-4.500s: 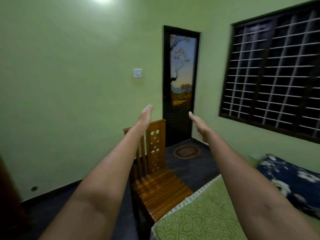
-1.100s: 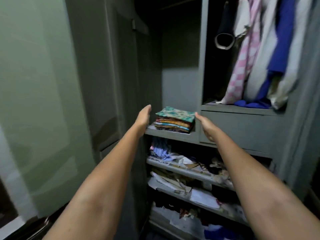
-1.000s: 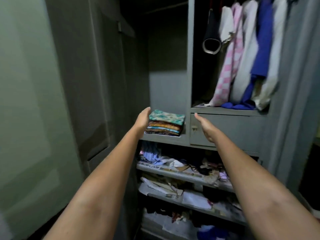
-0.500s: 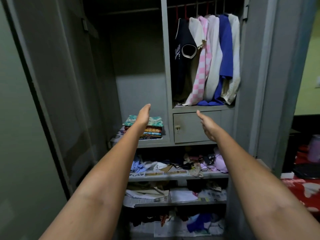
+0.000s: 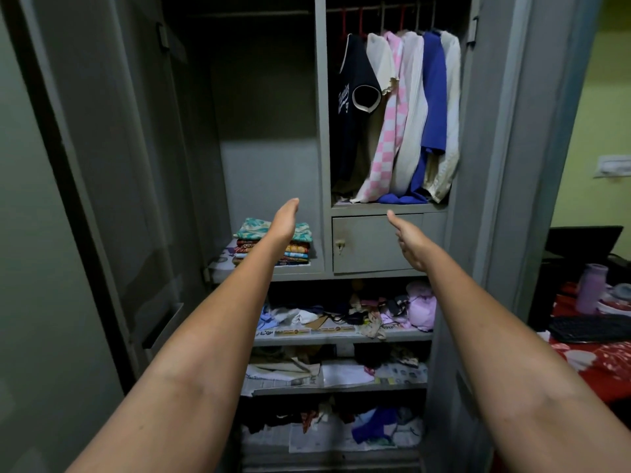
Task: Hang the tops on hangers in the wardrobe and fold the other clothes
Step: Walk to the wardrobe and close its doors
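Since half a second ago the wardrobe [image 5: 321, 138] sits more squarely in front of me and looks a little nearer, while my arms stay stretched out ahead just as they were. My left hand [image 5: 285, 221] is flat, fingers straight and together, gripping nothing; it hovers in front of the folded stack [image 5: 297, 249] on the wardrobe's left shelf. My right hand [image 5: 408, 242] is flat too, fingers straight, holding nothing, in front of the wardrobe's small drawer [image 5: 368, 244].

The tops [image 5: 399, 114] hang on hangers [image 5: 358, 22] from the rail in the wardrobe's upper right compartment, directly above the drawer: a dark one with white-trimmed sleeve, a cream one, a pink-and-white checked one, a white one, a blue one and another pale one, their hems touching the compartment floor. The folded stack (patterned cloths, a teal-and-cream piece on top) lies left of the drawer, on the same level.

Below the drawer, the wardrobe's lower shelves [image 5: 341, 336] hold loose, jumbled clothes and papers. To the right of the wardrobe stands a surface with a red cloth [image 5: 601, 356], carrying a keyboard [image 5: 590, 327] and a lilac bottle [image 5: 592, 288].
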The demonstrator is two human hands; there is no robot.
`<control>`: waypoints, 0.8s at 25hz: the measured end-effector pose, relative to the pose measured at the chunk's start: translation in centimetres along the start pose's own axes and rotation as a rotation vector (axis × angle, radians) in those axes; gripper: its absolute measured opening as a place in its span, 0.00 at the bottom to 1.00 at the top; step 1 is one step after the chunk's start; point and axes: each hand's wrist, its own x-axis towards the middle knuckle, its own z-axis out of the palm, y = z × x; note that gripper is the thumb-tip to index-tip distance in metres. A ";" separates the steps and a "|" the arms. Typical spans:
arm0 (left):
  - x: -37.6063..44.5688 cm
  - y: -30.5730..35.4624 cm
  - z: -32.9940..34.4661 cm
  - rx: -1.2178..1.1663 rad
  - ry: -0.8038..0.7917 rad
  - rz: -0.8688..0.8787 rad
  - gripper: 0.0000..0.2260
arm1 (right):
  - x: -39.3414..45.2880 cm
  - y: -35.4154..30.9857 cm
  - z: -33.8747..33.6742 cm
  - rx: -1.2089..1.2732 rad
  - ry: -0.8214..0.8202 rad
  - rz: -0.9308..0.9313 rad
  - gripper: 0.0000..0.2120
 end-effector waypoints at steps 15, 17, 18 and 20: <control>-12.2 -5.2 -11.9 0.225 1.366 -0.281 0.46 | -0.2 6.5 4.9 -0.051 -0.365 0.073 0.42; -11.7 -5.3 -13.3 0.148 1.247 -0.360 0.46 | 0.1 7.6 4.8 -0.083 -0.372 0.112 0.50; -11.3 -5.3 -13.5 0.136 1.221 -0.370 0.46 | 0.1 7.9 4.6 -0.076 -0.363 0.132 0.51; -10.5 -5.2 -13.2 0.111 1.277 -0.343 0.45 | -0.2 7.9 4.0 -0.048 -0.304 0.129 0.45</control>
